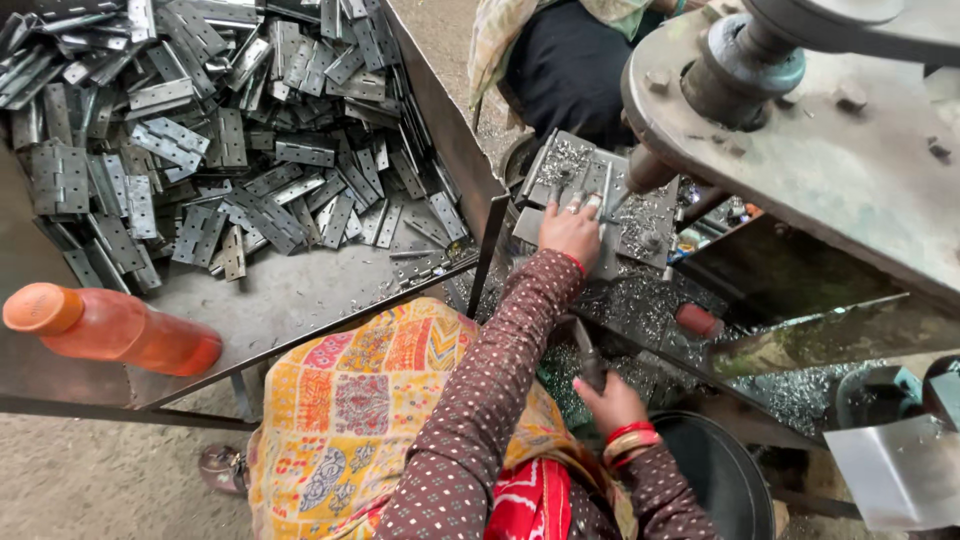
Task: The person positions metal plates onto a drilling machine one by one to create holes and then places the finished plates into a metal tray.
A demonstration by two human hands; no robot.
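1. Workpiece: narrow metal hinge strip, lying flat on the grey fixture plate, just beside the drill spindle nose.
2. Left hand: laid palm-down on the fixture plate, fingers spread, fingertips pressing on the strip. Not wrapped around anything.
3. Right hand: closed in a full fist around the dark lever handle, low and near the body.
4. Progress, judged from the layout: one strip at the spindle; contact between spindle and strip cannot be told. Bright metal swarf thick over plate and machine bed, suggesting many pieces already machined. Large heap of hinge leaves in the sheet-metal tray to the left; finished or unfinished cannot be told.
5. Edges: raw tray wall and corner post close to the left forearm. Overhanging machine head directly right of the left hand, spindle nose close to the fingertips. Red knob between both hands, to the right.
6. Open room: narrow corridor between tray corner and machine head only. Black bucket just beside the right wrist. Second person seated beyond the fixture plate. Orange plastic bottle on the tray's near lip, well apart from both hands.
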